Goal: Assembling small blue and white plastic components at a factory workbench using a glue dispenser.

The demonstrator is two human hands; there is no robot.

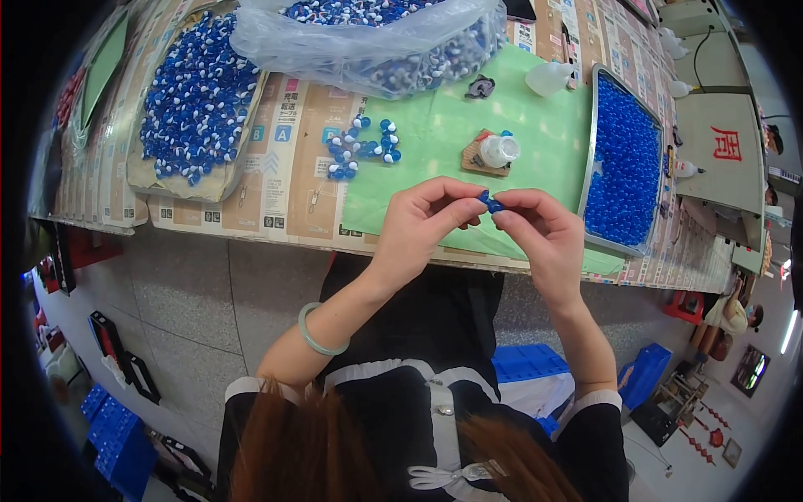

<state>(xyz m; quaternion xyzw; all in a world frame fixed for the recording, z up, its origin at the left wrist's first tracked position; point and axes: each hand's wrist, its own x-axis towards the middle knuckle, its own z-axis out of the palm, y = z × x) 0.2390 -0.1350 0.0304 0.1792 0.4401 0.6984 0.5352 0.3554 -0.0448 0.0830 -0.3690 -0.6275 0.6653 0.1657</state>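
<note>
Above the near edge of a green sheet (401,205), my left hand (422,222) and my right hand (544,234) meet, fingertips almost touching. Each pinches at small, shiny blue pieces (493,204) between thumb and forefinger. Whether these are joined or separate, I cannot tell, since the fingers cover part of them. Just beyond my fingers stands a small whitish jar (500,151) on a piece of brown cardboard (470,157), with a blue bit at its rim. Left of that lies a loose group of blue-and-white beads (365,150).
At the left is a tray (232,186) heaped with blue-and-white beads. A clear plastic bag (335,60) of similar beads lies at the back. To the right, a metal-rimmed tray (587,159) holds blue pieces. A squeeze bottle (548,79) and a dark crumpled thing (480,87) lie farther back.
</note>
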